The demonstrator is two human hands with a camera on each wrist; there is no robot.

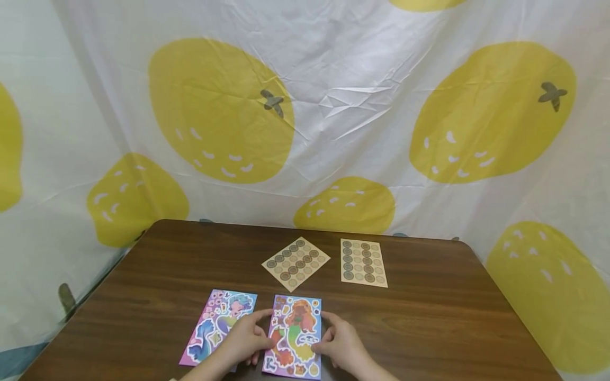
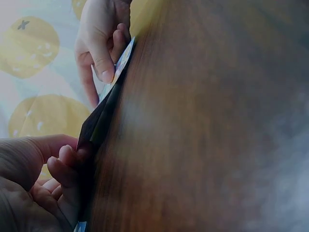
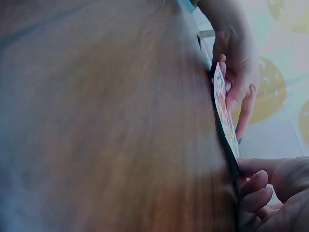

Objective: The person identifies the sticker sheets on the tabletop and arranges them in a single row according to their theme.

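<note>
A sticker sheet (image 1: 297, 333) with an orange-haired mermaid and a green and yellow tail lies between both hands, printed side up. My left hand (image 1: 245, 338) pinches its left edge, thumb on top. My right hand (image 1: 344, 344) pinches the opposite edge in the same way. In the left wrist view the sheet (image 2: 118, 70) stands slightly off the table, its dark underside showing. Partly beneath my left forearm is a second sticker sheet (image 1: 207, 325) with a blue-haired mermaid; its lower right part is hidden.
Two beige sheets of round stickers lie farther back on the dark wooden table (image 1: 429, 307): a slanted sheet (image 1: 296, 263) and, to its right, a straighter sheet (image 1: 363, 263). A white cloth (image 1: 352, 132) with yellow fruit prints hangs behind the table.
</note>
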